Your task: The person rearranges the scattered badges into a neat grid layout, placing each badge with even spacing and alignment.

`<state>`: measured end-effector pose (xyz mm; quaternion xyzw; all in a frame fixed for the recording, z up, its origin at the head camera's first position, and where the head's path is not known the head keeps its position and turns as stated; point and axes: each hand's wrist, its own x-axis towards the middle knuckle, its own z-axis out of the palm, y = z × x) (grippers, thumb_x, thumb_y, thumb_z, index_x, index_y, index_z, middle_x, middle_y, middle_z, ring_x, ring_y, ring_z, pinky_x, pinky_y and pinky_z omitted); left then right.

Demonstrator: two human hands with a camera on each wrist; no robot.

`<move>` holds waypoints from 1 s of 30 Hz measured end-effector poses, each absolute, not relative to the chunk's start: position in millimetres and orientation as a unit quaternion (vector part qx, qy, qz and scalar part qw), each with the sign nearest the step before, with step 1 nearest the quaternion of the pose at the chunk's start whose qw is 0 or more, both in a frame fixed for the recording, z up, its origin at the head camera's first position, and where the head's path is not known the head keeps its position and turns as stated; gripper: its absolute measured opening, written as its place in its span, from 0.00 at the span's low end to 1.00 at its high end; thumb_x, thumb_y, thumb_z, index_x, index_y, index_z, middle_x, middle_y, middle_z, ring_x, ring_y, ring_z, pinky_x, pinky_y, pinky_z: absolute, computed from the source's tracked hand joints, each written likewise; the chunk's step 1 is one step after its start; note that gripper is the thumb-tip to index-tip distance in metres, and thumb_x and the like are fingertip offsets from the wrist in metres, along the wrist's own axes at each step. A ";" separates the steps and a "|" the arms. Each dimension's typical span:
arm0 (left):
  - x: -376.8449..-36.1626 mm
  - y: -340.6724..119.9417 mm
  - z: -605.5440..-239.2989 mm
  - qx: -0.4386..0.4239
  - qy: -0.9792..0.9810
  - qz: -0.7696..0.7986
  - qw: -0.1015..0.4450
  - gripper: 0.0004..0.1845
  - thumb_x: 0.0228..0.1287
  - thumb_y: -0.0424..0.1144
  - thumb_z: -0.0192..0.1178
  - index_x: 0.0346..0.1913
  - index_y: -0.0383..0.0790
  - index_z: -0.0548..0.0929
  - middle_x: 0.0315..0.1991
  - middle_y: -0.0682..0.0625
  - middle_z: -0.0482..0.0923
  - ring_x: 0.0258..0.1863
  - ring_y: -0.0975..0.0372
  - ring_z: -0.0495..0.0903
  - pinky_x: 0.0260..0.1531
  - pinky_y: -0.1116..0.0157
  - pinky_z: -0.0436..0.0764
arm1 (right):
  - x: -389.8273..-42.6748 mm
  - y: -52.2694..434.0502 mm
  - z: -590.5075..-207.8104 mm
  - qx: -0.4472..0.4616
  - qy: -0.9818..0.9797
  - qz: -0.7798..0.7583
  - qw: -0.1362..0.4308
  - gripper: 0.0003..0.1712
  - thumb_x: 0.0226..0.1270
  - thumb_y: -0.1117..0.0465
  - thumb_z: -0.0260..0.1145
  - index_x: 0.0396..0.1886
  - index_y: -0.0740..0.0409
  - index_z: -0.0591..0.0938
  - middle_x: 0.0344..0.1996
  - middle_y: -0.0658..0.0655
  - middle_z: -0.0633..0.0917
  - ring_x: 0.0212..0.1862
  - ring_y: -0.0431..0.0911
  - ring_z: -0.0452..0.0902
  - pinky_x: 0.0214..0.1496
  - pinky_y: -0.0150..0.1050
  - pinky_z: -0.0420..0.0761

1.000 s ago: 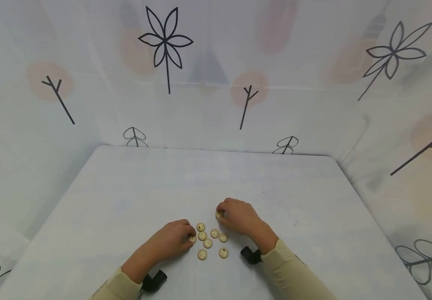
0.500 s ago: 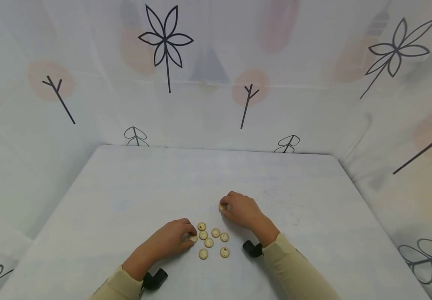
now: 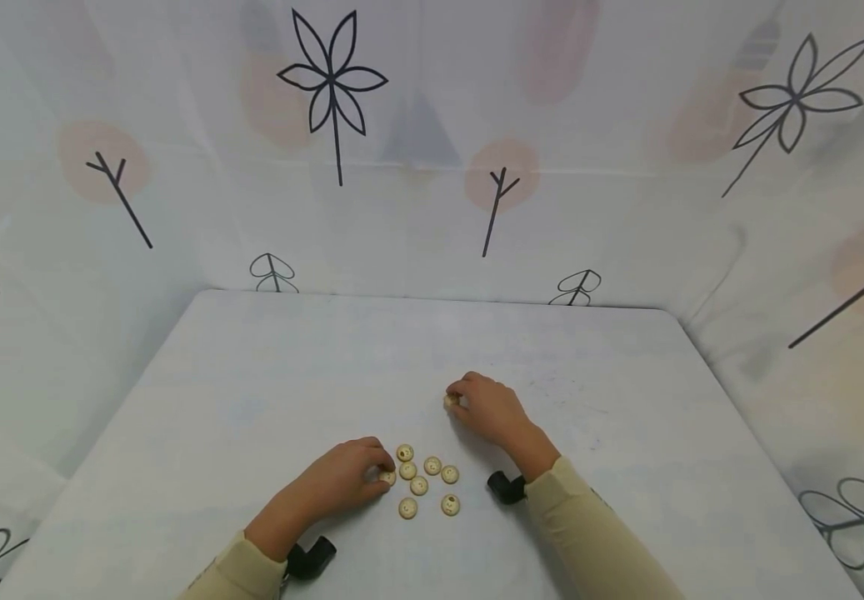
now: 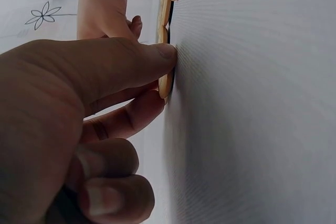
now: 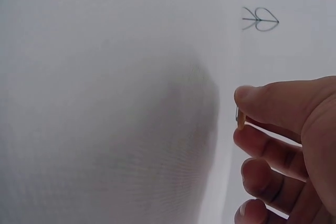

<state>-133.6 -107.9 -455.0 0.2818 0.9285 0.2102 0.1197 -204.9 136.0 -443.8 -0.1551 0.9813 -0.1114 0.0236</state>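
Note:
My left hand point(image 3: 343, 475) pinches a small round wooden disc point(image 4: 165, 85) between thumb and fingers, low at the white tabletop. In the left wrist view the thumb covers part of that disc. Farther back, my right hand point(image 3: 490, 410) holds another wooden disc point(image 5: 241, 119) by its edges, thumb on one side and fingertips on the other. A gap shows between this disc and the table in the right wrist view. Several more pale discs with small dark markings lie loosely grouped between the hands, among them one disc point(image 3: 450, 504) at the near right and another point(image 3: 407, 507) at the near left.
The white table point(image 3: 289, 358) reaches back to a fabric backdrop point(image 3: 417, 225) printed with plant outlines. Black camera mounts sit at both wrists, one mount point(image 3: 310, 558) by the left and one mount point(image 3: 506, 487) by the right, near the tabletop.
My right hand has moved away from the group, farther back and slightly right, carrying its disc. The left hand keeps its place with its disc, and the loose discs stay put.

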 end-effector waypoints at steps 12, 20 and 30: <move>-133.8 -109.7 -457.4 0.284 0.928 0.211 0.114 0.09 0.61 0.42 0.65 0.43 0.46 0.86 0.39 0.58 0.79 0.41 0.65 0.79 0.46 0.61 0.80 | -216.2 142.8 -445.7 -0.146 0.982 -0.119 0.008 0.13 0.66 0.54 0.65 0.48 0.49 0.85 0.44 0.52 0.83 0.45 0.48 0.82 0.43 0.47 0.81; -133.0 -108.8 -456.4 0.284 0.929 0.209 0.116 0.09 0.61 0.42 0.65 0.43 0.46 0.86 0.40 0.57 0.80 0.41 0.65 0.79 0.47 0.61 0.80 | -227.2 145.8 -448.9 -0.137 0.985 -0.108 0.010 0.14 0.68 0.54 0.64 0.50 0.50 0.85 0.45 0.52 0.83 0.45 0.48 0.81 0.42 0.47 0.81; -132.4 -109.9 -456.8 0.296 0.926 0.212 0.102 0.09 0.61 0.41 0.65 0.43 0.44 0.86 0.39 0.56 0.79 0.40 0.65 0.79 0.46 0.62 0.79 | -239.6 148.9 -454.6 -0.107 0.986 -0.125 0.024 0.15 0.67 0.55 0.64 0.52 0.51 0.84 0.47 0.54 0.83 0.48 0.49 0.81 0.48 0.48 0.81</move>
